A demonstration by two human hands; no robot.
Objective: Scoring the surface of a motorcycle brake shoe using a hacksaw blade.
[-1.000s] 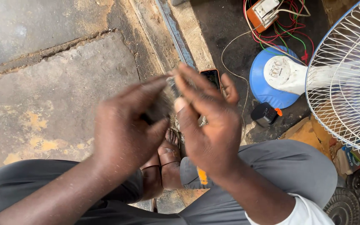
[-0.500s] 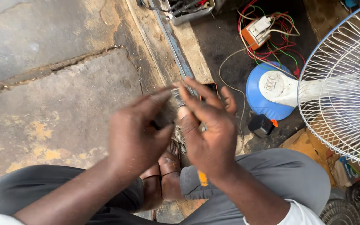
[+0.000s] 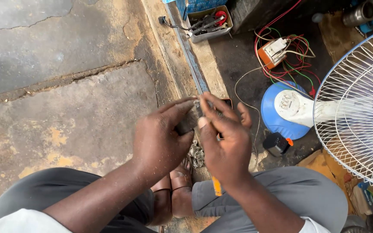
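Observation:
My left hand (image 3: 162,138) and my right hand (image 3: 224,140) meet in front of me above my knees. Together their fingertips pinch a small dark part (image 3: 189,122), mostly hidden by the fingers, so I cannot tell what it is. A bunch of thin bare metal strands (image 3: 196,154) hangs just below the hands. An orange-handled tool (image 3: 216,186) lies against my right leg, partly hidden by my wrist.
A white fan cage (image 3: 359,108) on a blue and white base (image 3: 288,110) stands at the right. Coloured wires and an orange and white switch box (image 3: 273,51) lie beyond it. A tray of tools (image 3: 208,22) sits at the top. Cracked concrete (image 3: 65,108) spreads left.
The view has tilted up, so the tool tray and wires at the top now show. My hands stay together on the small part, fingers shifting slightly.

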